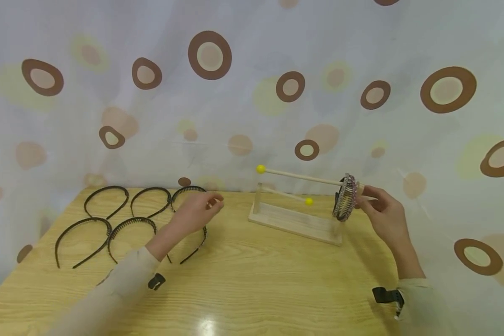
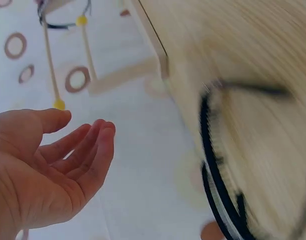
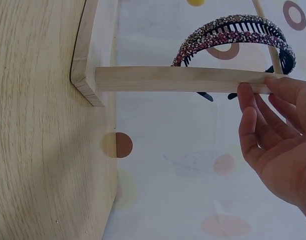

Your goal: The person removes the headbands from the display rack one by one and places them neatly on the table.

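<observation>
My right hand (image 1: pixel 384 217) pinches the top end of a wooden upright (image 3: pixel 167 79) on a display rack (image 1: pixel 294 223), thumb on one side and fingers on the other. Two glittery headbands (image 3: pixel 227 37) with dark teeth hang on the rack's upper rod (image 1: pixel 298 176), close against that upright. My left hand (image 1: pixel 195 212) hovers over the table's left half, near several black headbands (image 1: pixel 132 219), with its fingers loosely bent and nothing in them. In the left wrist view its palm (image 2: pixel 48 185) faces up, apart from the blurred headband (image 2: pixel 212 145).
A yellow ball (image 1: pixel 261 169) caps the upper rod's free end, and another yellow ball (image 1: pixel 308 201) tips the lower rod. The black headbands lie in two rows on the wooden table (image 1: pixel 243 284). Behind it hangs a patterned cloth (image 1: pixel 243 107).
</observation>
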A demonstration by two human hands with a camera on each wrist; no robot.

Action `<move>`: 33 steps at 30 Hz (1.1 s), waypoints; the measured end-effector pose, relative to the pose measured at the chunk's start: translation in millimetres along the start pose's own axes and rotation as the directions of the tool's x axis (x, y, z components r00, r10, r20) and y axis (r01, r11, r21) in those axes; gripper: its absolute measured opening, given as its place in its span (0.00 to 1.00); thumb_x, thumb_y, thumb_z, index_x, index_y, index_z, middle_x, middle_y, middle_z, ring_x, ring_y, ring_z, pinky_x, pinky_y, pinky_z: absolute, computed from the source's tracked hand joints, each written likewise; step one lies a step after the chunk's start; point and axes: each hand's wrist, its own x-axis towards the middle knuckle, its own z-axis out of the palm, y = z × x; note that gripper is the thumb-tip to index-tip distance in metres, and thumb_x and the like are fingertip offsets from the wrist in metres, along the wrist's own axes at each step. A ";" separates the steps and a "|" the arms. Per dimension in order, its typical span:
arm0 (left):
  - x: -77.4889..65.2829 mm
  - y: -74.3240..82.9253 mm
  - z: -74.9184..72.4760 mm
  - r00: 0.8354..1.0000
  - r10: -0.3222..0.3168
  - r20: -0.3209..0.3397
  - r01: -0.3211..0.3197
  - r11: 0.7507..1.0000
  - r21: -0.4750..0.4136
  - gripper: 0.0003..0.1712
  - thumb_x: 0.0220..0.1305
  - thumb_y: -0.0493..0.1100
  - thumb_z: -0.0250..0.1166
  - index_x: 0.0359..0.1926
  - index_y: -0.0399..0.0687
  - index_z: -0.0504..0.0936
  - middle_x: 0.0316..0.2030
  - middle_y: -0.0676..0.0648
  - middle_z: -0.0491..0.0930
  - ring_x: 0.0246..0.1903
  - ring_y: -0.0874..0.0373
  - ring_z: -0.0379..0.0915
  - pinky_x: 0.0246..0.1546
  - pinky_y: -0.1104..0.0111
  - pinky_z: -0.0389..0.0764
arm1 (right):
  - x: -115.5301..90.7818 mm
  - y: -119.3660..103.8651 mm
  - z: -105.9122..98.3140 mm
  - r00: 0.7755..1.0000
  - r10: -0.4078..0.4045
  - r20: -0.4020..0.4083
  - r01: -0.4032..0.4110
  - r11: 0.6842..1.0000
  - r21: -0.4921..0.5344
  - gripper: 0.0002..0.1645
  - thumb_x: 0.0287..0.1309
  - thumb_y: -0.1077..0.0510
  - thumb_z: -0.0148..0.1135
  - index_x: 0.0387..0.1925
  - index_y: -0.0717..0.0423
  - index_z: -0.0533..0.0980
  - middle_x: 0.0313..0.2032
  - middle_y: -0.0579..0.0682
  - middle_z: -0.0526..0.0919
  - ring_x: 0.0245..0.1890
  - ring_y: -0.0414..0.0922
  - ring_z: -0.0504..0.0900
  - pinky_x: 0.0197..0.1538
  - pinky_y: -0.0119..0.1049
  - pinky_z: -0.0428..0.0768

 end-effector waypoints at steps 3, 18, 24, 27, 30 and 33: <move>18.7 29.0 21.1 0.995 0.098 0.028 -0.096 0.994 -0.060 0.18 0.78 0.48 0.59 0.58 0.41 0.83 0.43 0.48 0.85 0.40 0.56 0.81 0.41 0.62 0.83 | -0.4 0.1 -1.2 1.000 -0.004 -0.004 0.004 1.000 0.011 0.29 0.71 0.48 0.63 0.68 0.56 0.73 0.43 0.58 0.88 0.40 0.34 0.85 0.43 0.24 0.75; 87.1 137.0 135.4 0.966 0.257 -0.032 -0.252 0.905 -0.344 0.21 0.76 0.47 0.61 0.64 0.46 0.78 0.45 0.53 0.81 0.40 0.65 0.78 0.41 0.74 0.79 | 0.6 5.3 -3.3 1.000 0.004 -0.003 -0.004 1.000 0.010 0.29 0.72 0.50 0.62 0.69 0.55 0.72 0.44 0.58 0.87 0.41 0.39 0.86 0.41 0.27 0.76; 95.9 157.1 163.3 0.973 0.185 -0.140 -0.230 0.840 -0.491 0.23 0.72 0.43 0.66 0.66 0.50 0.77 0.45 0.50 0.81 0.40 0.63 0.79 0.39 0.73 0.80 | 1.6 3.2 -2.1 1.000 0.007 -0.005 -0.007 1.000 0.022 0.29 0.72 0.49 0.63 0.69 0.56 0.73 0.44 0.57 0.87 0.41 0.38 0.86 0.42 0.27 0.76; 98.1 165.1 173.5 0.977 0.133 -0.165 -0.205 0.791 -0.577 0.24 0.71 0.44 0.68 0.65 0.52 0.79 0.43 0.52 0.82 0.39 0.62 0.80 0.38 0.72 0.81 | 2.0 2.7 -1.6 1.000 0.010 -0.017 -0.010 0.999 0.031 0.28 0.71 0.49 0.63 0.68 0.55 0.74 0.43 0.56 0.88 0.40 0.38 0.86 0.42 0.28 0.77; 100.1 170.3 180.4 0.979 0.096 -0.180 -0.189 0.757 -0.626 0.22 0.69 0.43 0.70 0.62 0.49 0.81 0.41 0.54 0.83 0.39 0.62 0.80 0.39 0.73 0.81 | 2.7 2.1 -0.8 1.000 0.006 -0.031 -0.004 0.999 0.041 0.27 0.71 0.50 0.64 0.66 0.56 0.75 0.42 0.56 0.88 0.39 0.38 0.86 0.42 0.28 0.77; 101.4 174.3 184.5 0.976 0.082 -0.202 -0.195 0.744 -0.638 0.19 0.68 0.41 0.71 0.58 0.45 0.83 0.39 0.55 0.84 0.38 0.63 0.81 0.39 0.74 0.81 | 2.6 1.2 -2.1 0.999 -0.002 -0.034 0.004 0.999 0.042 0.26 0.71 0.50 0.64 0.65 0.56 0.76 0.42 0.57 0.88 0.40 0.39 0.87 0.43 0.28 0.77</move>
